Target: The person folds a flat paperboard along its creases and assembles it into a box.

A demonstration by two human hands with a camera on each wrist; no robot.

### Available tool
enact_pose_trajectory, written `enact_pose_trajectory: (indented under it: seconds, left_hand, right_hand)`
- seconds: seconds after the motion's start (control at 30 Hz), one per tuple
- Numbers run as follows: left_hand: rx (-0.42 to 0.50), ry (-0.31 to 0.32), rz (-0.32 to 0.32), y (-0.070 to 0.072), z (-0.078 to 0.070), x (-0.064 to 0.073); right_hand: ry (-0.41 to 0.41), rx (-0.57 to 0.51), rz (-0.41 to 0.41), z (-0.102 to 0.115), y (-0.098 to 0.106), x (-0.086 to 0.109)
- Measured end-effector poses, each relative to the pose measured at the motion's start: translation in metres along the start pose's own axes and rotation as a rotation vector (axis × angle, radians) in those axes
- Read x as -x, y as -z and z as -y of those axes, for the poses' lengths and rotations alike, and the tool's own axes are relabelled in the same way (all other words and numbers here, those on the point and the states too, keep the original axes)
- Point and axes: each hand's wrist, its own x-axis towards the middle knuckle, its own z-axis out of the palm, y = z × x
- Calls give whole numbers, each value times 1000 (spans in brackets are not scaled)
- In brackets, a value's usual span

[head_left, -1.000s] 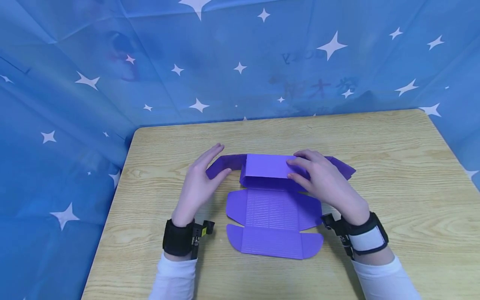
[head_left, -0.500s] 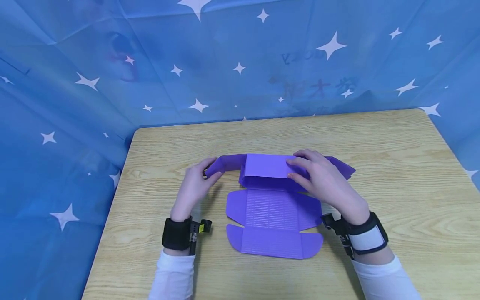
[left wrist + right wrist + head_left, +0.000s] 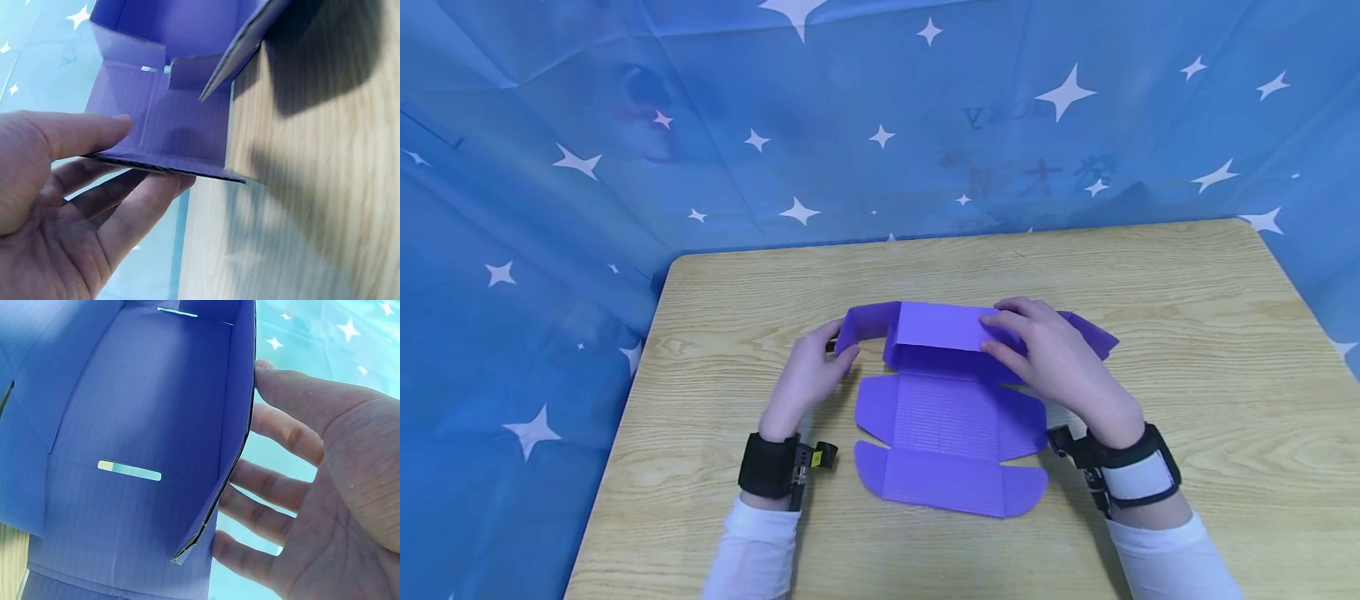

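Note:
A purple cardboard box (image 3: 947, 417), partly folded, lies mid-table with its rear part raised and its front panel and side flaps spread toward me. My left hand (image 3: 808, 367) pinches the end of the rear left flap (image 3: 187, 122), thumb on the inner face and fingers behind, as the left wrist view shows. My right hand (image 3: 1063, 358) rests on the right end of the raised top panel (image 3: 943, 325). In the right wrist view its fairly straight fingers (image 3: 269, 484) touch the outer side of that panel, above a wall with a narrow slot (image 3: 128, 470).
The rear right flap (image 3: 1093, 335) sticks out past my right hand. A wood-grain table (image 3: 1210, 333) lies under the box. Behind it and at the left hangs a blue cloth (image 3: 850, 92) with white stars.
My left hand has come in from beside the rear left flap, taken hold of it and moved right, bending its end inward. The box's rear part has shifted slightly; my right hand stays on it.

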Motion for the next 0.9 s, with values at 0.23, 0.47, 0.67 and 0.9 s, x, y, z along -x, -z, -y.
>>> enact_pose_trajectory:
  seconds: [0.23,0.47,0.67,0.9]
  left_hand:
    - [-52,20,68,-13,-4,-2]
    - [-142,1,127,-18,-5,1]
    - [-200,-20,131,-21,-4,1]
    - [-249,-44,147,-22,-4,0]
  right_hand:
    - [-15,-6,-14,-5,0,0]
    - [-17,-6,-2,-3,2,0]
    - [-18,-5,-4,-3,1,0]
    - [-15,-4,-7,-3,3,0]
